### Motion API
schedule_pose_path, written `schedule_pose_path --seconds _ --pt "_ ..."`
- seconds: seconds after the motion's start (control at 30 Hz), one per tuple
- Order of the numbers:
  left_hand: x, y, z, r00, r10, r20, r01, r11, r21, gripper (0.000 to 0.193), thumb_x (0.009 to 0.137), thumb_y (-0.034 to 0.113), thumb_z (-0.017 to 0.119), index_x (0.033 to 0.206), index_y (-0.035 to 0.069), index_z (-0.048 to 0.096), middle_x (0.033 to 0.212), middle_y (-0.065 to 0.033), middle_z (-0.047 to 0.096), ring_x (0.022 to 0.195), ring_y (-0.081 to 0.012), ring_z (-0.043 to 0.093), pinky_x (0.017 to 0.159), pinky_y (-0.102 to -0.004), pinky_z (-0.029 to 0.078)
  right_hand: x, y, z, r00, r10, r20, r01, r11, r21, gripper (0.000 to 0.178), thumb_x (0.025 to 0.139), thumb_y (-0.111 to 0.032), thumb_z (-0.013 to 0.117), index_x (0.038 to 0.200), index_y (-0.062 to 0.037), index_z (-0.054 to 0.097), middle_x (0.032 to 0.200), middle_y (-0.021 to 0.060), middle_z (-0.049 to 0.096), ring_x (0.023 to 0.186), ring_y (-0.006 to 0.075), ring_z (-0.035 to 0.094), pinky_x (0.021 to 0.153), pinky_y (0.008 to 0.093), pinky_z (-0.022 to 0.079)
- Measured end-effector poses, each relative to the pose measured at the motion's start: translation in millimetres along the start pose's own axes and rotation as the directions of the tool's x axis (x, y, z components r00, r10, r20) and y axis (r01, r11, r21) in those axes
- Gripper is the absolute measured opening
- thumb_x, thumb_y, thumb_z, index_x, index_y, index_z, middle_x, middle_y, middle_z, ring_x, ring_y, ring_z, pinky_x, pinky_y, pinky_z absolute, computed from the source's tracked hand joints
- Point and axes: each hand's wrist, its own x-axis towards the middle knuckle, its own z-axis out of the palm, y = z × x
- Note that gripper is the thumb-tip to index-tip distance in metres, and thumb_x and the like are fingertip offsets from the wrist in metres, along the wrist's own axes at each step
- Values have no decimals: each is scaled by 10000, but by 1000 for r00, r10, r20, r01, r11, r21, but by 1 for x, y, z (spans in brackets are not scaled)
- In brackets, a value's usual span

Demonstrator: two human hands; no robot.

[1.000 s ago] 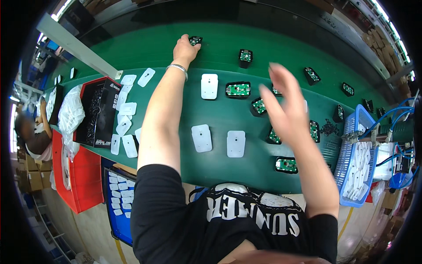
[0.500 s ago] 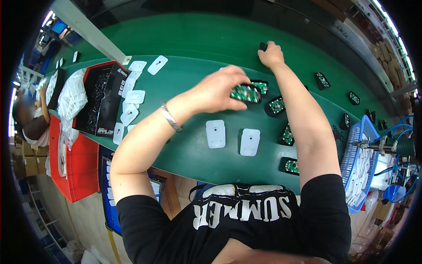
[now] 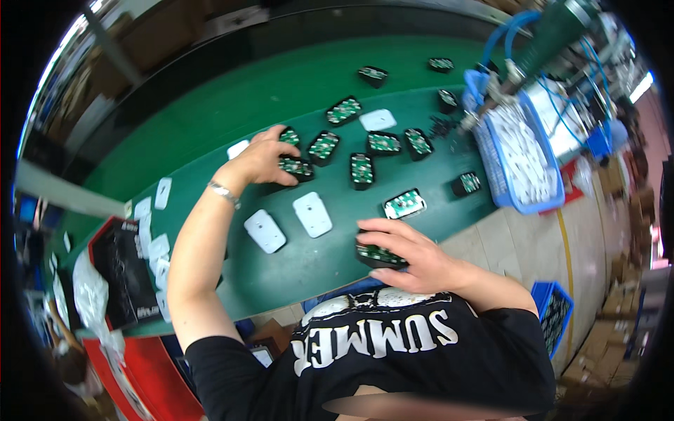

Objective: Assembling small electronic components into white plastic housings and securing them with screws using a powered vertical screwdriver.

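Note:
My left hand (image 3: pixel 260 164) has its fingers around a black housing with a green circuit board (image 3: pixel 295 168). Just behind it, partly under my fingers, is a second such housing (image 3: pixel 288 136). Close to the table's front edge, my right hand (image 3: pixel 414 261) grips another black housing (image 3: pixel 378 255), its board partly hidden by the fingers. Two white plastic covers with small holes lie between my hands: one cover (image 3: pixel 265 231) nearer my left forearm, the other cover (image 3: pixel 312 215) beside it.
Several more board-filled housings (image 3: pixel 361 170) stand across the green table (image 3: pixel 281 270). A blue basket (image 3: pixel 542 208) of white parts sits at right, near a machine with blue hoses (image 3: pixel 518 28). At left are a black-and-red box (image 3: pixel 123 270), a plastic bag (image 3: pixel 91 288) and loose white covers (image 3: pixel 159 245).
The view has swung to the right. My right hand has come back from the far side to the front edge. My left hand has lowered its housing beside the others.

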Motion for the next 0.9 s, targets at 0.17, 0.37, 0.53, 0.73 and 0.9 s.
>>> schedule_pose_path --seconds 0.17,0.37,0.53,0.73,0.9 --pt "-9 -4 -10 995 52 -81 -49 998 43 542 514 235 785 1021 126 627 1295 -264 347 1208 -401 334 1002 -403 317 -79 16 21 851 394 -347 -344 918 198 446 771 -83 621 1187 -30 470 1216 139 457 1142 251 439 956 323 345" --pt "-24 29 -53 969 129 -211 -130 991 8 499 547 87 733 1025 66 592 1324 -216 345 1194 -353 385 972 -371 347 -116 26 45 675 495 -548 -429 867 255 428 789 -120 615 1181 -24 472 1172 133 482 1099 243 470 932 320 368" --pt "-60 101 -57 937 332 -112 -336 942 -17 553 469 164 756 978 14 598 1330 -226 327 1153 -359 435 958 -400 345 -165 30 38 482 579 -658 -418 812 408 426 803 -133 601 1191 -12 474 1146 130 502 1073 218 486 910 321 388" --pt "-25 272 5 751 626 209 -601 780 -178 527 430 180 804 922 72 649 1298 -243 343 1151 -401 407 970 -415 327 -362 85 61 -129 604 -787 -527 630 570 427 778 -114 617 1176 -23 490 1039 76 551 920 147 530 797 274 442" --pt "25 416 109 445 752 486 -689 635 -350 541 488 219 818 990 118 643 1284 -270 335 1129 -420 405 957 -418 343 -594 138 84 -657 162 -736 -577 520 630 398 711 -150 660 1057 9 546 915 121 562 803 178 559 691 307 467"
